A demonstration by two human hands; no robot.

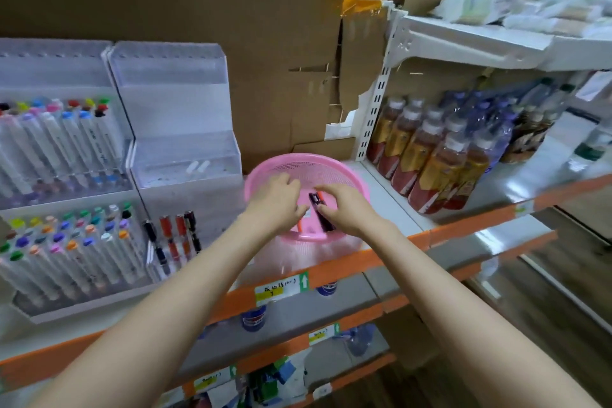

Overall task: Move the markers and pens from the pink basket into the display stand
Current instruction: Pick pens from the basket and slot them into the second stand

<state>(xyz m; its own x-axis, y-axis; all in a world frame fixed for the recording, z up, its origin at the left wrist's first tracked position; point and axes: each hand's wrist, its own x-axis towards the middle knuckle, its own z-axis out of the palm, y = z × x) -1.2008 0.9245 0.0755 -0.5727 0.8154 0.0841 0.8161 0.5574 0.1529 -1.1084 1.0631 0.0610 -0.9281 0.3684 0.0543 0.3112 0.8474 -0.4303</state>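
Note:
The pink basket (334,165) sits on the shelf beside the clear display stand (185,156). Both my hands are inside the basket. My left hand (276,200) curls down over an orange pen (299,226), whose end sticks out below the fingers. My right hand (346,209) curls its fingers and thumb round black pens (320,213) lying in the basket. The stand's lower right slot holds a few black and orange pens (174,235). Its left sections are full of coloured-cap markers (66,242). The upper right tiers hold almost nothing.
Shrink-wrapped drink bottles (430,156) stand on the shelf right of the basket. Cardboard (265,43) backs the shelf. An orange-edged shelf front (347,262) runs below the basket. An upper white shelf (480,40) carries wrapped packets.

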